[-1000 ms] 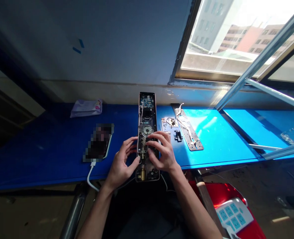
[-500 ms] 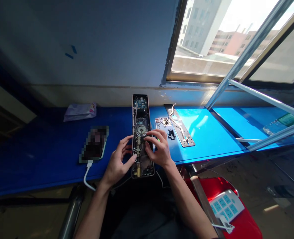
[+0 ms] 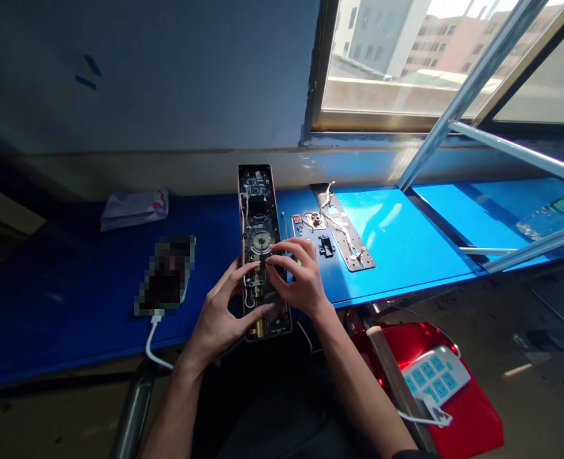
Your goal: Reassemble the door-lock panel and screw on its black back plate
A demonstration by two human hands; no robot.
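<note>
An opened smart door lock housing, long and narrow, stands lengthwise before me with its circuit board, round metal disc, wires and brass cylinder exposed. My left hand grips its left side, the index finger reaching inside and the thumb lying across the lower part. Over the housing's middle, just below the disc, my right hand pinches a small black part. Fingertips partly hide that part, so its exact kind does not show.
Right of the housing lie a black bracket, a small round component and a perforated metal plate with white cables. A phone on a white cable and a tissue pack are left. A metal frame stands right.
My left index finger has come inward to the middle of the housing, and the left thumb has slid lower across it. The right hand keeps its pinch. The view has shifted slightly.
</note>
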